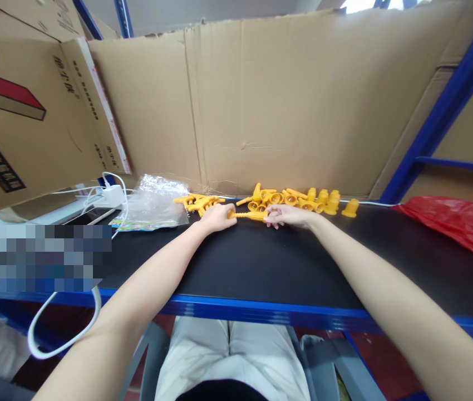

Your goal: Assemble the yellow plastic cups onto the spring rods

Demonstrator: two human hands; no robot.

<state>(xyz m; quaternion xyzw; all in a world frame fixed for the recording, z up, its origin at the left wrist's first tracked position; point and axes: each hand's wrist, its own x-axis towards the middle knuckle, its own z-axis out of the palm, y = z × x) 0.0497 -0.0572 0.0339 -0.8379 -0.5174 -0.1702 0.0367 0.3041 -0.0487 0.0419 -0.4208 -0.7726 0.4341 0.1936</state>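
Observation:
Between my hands, low over the black tabletop, lies a long yellow plastic piece (pixel 253 215) with a ribbed or twisted thin shaft and a wider part to the right. My left hand (pixel 218 218) has its fingers closed around the left end. At the wider right end, my right hand (pixel 287 215) pinches with thumb and fingers. Just behind my left hand is a heap of slim yellow plastic parts (pixel 198 203). Beyond my right hand lie several yellow cup-shaped parts (pixel 277 198), their hollow ends facing me. Farther right, several similar yellow parts (pixel 331 203) stand upright.
A clear plastic bag (pixel 157 203) lies left of the heap. Beside it are a white charger (pixel 113 195) with cables and a phone-like device. A red plastic bag (pixel 457 223) covers the right end. Cardboard (pixel 295 106) walls the back; blue metal (pixel 261 308) edges the table's front.

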